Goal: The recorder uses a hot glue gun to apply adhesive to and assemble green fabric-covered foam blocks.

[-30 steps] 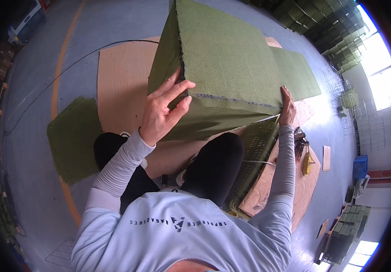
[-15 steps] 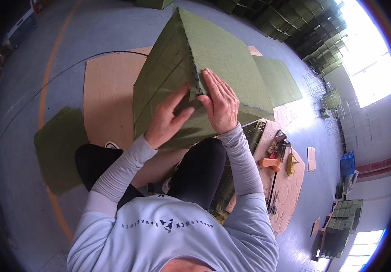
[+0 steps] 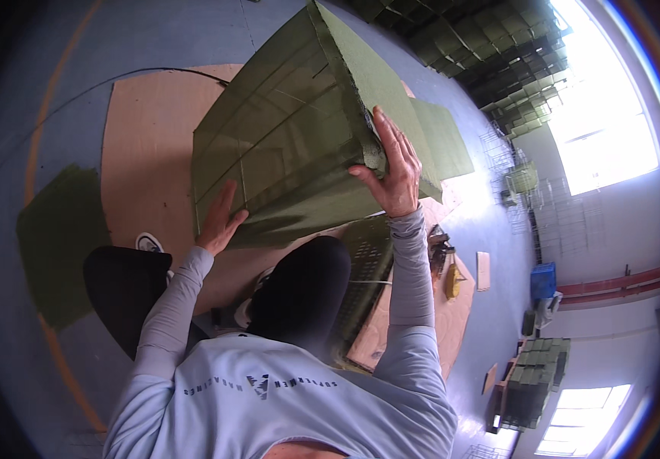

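A large box covered in green fabric stands tilted in front of my knees. Thin wire rods form a grid on its left side. My right hand straddles its near upright edge, fingers stretched along the right face and thumb on the other side. Beneath that hand the fabric edge looks dark and slightly ragged. My left hand is at the box's lower left, fingers extended and thumb apart, against or just in front of the wire side. Whether it touches is hard to tell.
Brown board lies under the box. A green sheet is on the floor at left. A yellow tool lies right of my right forearm. A perforated green panel sits beside my knee. Green boxes are stacked at the far right.
My hands have moved apart: the left down to the box's lower left, the right staying at the near edge. The box has turned, showing more of its wire side.
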`<state>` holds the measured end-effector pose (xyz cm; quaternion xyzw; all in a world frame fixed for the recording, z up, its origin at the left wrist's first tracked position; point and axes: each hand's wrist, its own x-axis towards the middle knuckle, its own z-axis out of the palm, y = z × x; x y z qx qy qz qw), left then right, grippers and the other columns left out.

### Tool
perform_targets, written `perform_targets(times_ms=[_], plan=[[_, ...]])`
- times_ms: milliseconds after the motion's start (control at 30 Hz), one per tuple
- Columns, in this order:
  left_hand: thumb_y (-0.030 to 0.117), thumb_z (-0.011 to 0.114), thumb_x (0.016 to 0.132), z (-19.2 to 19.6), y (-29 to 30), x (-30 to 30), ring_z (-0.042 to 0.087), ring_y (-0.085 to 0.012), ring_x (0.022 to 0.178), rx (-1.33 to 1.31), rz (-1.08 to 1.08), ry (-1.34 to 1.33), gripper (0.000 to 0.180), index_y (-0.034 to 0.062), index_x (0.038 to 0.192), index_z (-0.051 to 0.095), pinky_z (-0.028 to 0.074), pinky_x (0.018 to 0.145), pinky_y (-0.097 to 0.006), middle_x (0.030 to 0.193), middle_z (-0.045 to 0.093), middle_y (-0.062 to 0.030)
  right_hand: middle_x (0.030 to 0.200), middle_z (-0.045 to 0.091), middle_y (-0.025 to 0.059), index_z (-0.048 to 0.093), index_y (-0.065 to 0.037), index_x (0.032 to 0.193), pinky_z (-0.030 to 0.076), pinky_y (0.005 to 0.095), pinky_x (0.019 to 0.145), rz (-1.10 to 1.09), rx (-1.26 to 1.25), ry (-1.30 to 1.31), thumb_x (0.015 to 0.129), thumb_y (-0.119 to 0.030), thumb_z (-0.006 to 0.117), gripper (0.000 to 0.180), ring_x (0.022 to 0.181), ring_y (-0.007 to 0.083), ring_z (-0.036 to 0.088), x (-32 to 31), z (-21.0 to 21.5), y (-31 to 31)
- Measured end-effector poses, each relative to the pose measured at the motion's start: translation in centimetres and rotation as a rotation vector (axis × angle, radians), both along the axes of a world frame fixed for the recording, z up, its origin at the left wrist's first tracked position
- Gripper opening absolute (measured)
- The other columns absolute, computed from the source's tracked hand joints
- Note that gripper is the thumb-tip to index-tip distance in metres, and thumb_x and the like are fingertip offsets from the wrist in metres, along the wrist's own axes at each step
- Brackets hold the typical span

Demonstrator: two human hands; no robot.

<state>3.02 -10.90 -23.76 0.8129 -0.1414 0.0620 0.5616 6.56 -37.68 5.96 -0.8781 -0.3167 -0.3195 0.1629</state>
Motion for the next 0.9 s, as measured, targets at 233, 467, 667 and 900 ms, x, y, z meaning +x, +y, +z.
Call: perform_targets(times_ms=[233,467,667,900], plan=[[0.053,0.058,0.092,-11.4,0.5,1.6,0.029,-0.0332,0.143,-0.126,0.456,0.274,0.083,-0.0050,0.146,0.032,0.024,0.116,-0.039,0.151,0.034,-0.0234,0.130,0.060,0.0162,0.056,-0.006,0.133,0.045,0.0407,0.102,0.013,0.076,0.105,0.075,-0.026,0.073,0.063,0.122,0.0339,0.056,2.4,0.6,-1.4],[0.058,0.066,0.085,-19.5,1.5,-1.3,0.058,-0.0306,0.118,-1.371,0.295,1.037,0.082,-0.0022,0.138,0.045,0.044,0.102,-0.045,0.133,0.057,-0.0156,0.122,0.066,0.0128,0.061,-0.007,0.128,0.048,0.0350,0.098,-0.023,0.256,0.278,0.077,-0.015,0.075,0.054,0.115,0.0276,0.062,8.4,3.6,-1.6],[0.037,0.064,0.093,-14.9,0.4,3.6,0.062,-0.0290,0.111,-1.475,0.395,0.645,0.060,-0.0010,0.136,0.046,0.053,0.093,-0.043,0.130,0.058,-0.0150,0.107,0.072,0.0074,0.069,-0.003,0.116,0.049,0.0287,0.094,0.112,0.524,0.436,0.082,-0.014,0.076,0.036,0.102,0.0147,0.065,16.5,7.3,-2.7],[0.034,0.058,0.097,-13.3,-0.2,3.9,0.062,-0.0272,0.112,-1.433,0.360,0.607,0.054,-0.0001,0.136,0.046,0.053,0.094,-0.042,0.130,0.059,-0.0132,0.105,0.072,0.0055,0.073,-0.003,0.109,0.050,0.0267,0.090,0.303,0.608,0.451,0.084,-0.012,0.074,0.026,0.097,0.0131,0.065,21.8,8.5,-2.7]])
